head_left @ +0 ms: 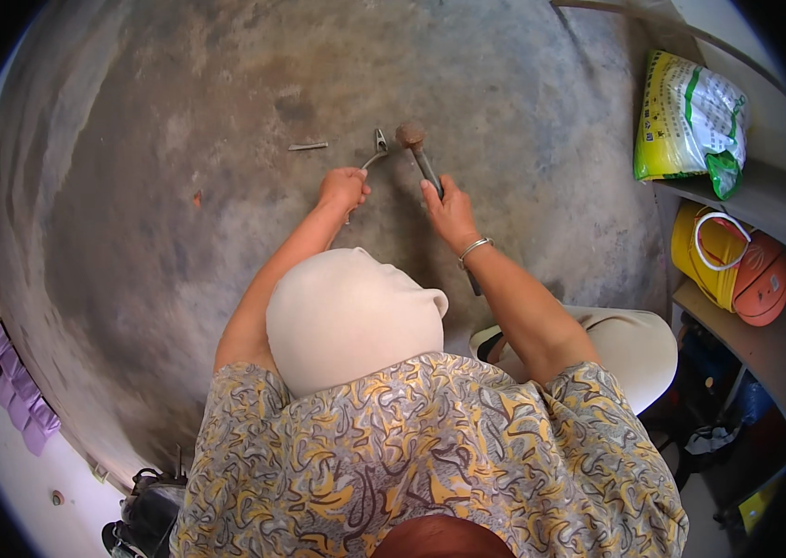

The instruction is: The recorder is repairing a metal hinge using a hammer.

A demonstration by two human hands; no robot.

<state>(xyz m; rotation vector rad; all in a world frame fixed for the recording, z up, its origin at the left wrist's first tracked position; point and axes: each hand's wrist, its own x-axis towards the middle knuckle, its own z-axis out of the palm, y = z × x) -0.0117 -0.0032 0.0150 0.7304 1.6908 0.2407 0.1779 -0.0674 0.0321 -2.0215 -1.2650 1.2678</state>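
Note:
My right hand [452, 217] is closed around the dark handle of a hammer [410, 135], whose rusty, rounded head lies forward over the concrete floor. My left hand [345, 192] grips a thin, bent metal tool [373, 160]. Its far end widens into a small, pale, forked-looking tip just left of the hammer head, and the two look apart. A bit of the tool shows below my fist; its exact kind is too small to make out. A short, flat metal strip [308, 146] lies on the floor left of the tip.
To the right, shelves [779, 223] hold a yellow-white bag [693, 116], a yellow bucket [705, 251] and an orange basketball [761, 279]. A small reddish scrap [197, 198] lies on the floor at left. Purple hanging pockets [19, 386] line the left wall, near a black bag [149, 511].

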